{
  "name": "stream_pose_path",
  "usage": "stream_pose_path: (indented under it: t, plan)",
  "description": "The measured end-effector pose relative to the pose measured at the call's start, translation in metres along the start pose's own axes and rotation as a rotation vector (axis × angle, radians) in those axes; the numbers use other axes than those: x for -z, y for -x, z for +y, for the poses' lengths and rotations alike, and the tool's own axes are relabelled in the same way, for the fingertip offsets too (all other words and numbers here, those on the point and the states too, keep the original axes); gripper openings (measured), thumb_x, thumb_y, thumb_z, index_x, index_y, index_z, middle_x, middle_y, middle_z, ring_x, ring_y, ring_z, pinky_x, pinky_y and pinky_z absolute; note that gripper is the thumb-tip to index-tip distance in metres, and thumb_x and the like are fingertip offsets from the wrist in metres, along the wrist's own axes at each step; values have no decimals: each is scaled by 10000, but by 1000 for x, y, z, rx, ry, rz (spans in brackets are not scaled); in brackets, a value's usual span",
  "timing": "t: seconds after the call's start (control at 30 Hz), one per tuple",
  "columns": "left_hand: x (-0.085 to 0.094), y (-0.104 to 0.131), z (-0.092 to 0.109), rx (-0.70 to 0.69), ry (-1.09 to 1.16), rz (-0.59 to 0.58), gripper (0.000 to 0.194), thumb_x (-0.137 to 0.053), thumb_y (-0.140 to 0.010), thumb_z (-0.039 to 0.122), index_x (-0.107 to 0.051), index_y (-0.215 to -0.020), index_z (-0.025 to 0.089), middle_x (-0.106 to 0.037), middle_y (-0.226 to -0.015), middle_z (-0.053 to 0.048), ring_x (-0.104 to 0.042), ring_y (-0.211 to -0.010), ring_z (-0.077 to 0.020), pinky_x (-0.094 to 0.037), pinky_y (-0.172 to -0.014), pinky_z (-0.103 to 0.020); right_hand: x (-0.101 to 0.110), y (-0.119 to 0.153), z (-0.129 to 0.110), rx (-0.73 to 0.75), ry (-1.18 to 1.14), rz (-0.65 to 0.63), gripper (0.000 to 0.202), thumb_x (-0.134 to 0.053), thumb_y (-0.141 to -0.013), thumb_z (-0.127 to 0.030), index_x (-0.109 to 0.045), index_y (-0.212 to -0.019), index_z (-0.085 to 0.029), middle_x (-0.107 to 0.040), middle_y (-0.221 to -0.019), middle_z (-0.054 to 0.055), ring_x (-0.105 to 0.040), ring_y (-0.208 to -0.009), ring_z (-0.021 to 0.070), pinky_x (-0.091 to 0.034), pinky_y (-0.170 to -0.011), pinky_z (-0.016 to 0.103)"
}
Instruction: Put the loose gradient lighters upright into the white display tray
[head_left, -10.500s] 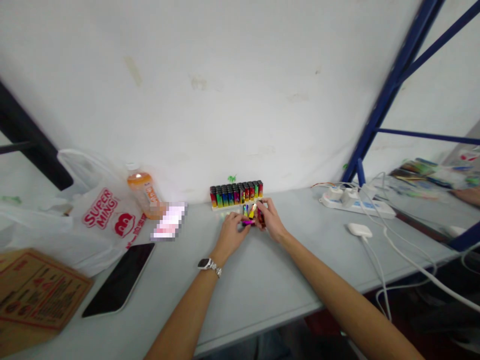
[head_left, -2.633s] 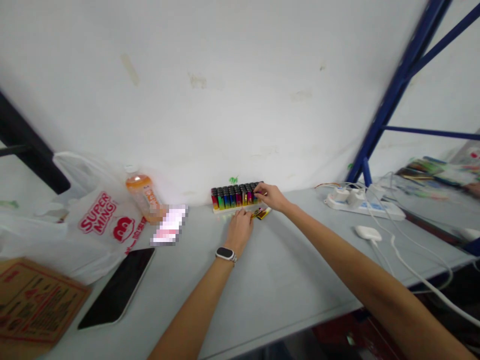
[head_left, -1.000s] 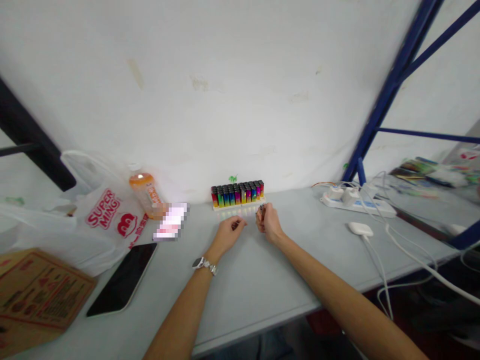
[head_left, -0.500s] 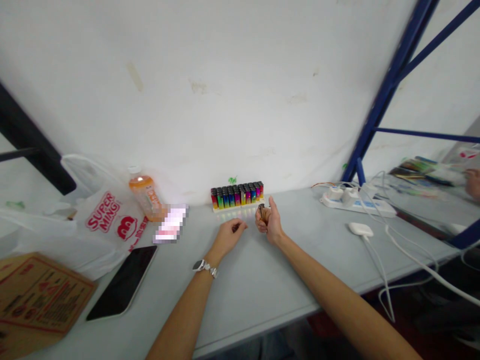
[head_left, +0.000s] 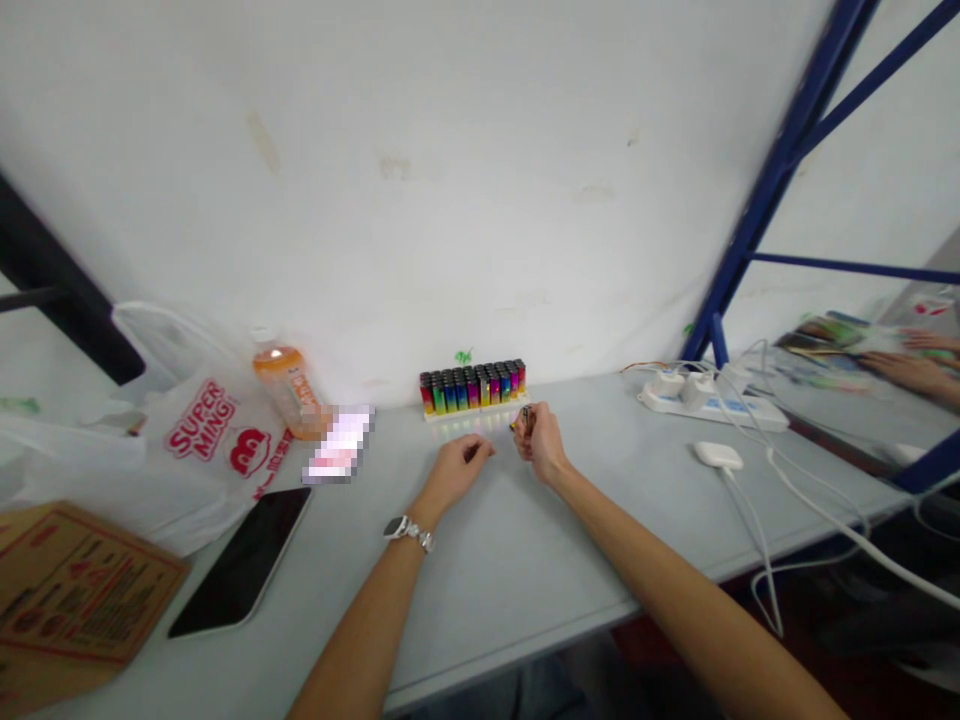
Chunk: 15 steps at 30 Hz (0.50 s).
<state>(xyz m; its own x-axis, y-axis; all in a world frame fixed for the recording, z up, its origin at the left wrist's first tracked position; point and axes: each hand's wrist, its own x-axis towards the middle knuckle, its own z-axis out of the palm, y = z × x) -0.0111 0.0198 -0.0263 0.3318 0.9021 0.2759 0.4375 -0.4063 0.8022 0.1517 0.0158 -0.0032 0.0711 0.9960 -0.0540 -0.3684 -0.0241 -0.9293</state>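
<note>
My right hand (head_left: 541,440) is closed around a lighter (head_left: 524,414), its thumb folded down over the metal top; a bit of yellow shows by the fingers, and the rest is covered. To its left my left hand (head_left: 456,468) rests on the table with fingers loosely curled and nothing visible in them; a silver watch is on that wrist. Just beyond both hands, a rack of lighters (head_left: 472,388) in bright mixed colours with black tops stands upright in rows against the wall.
On the left are a cardboard box (head_left: 82,590), a white plastic bag (head_left: 161,490), an orange drink bottle (head_left: 285,385), a black tablet (head_left: 244,565) and a blurred-out phone (head_left: 340,445). A power strip (head_left: 716,408), a white charger case (head_left: 718,456) and cables lie right. Another person's hands (head_left: 911,372) show far right.
My right thumb has come down from its raised position onto the lighter, which has turned in the hand. My left hand stays put. The other person's hands reach further into view.
</note>
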Motion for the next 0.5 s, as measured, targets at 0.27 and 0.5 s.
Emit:
stream_pose_path:
  t: [0.27,0.5]
  plan:
    - [-3,1,-4,1,-11,-3,316,-496,-862,397,-698,-776,171,-733,-791,-48,-661,-763,-191,-484,-726,-276,18,-14,-8,240,122,-88,503,-644,-731,-646,-437,-979,-260,-598,-591,-77,-511,-449,125,-424,-492,250]
    - [-5,1,-3,3,-89,-32,285,-497,-885,342,-710,-793,177,-723,-780,-34,-639,-745,-175,-468,-719,-264,43,-62,-28,593,640,-45,267,-630,-792,-433,-569,-879,-188,-652,-766,22,-595,-715,164,-462,-691,309]
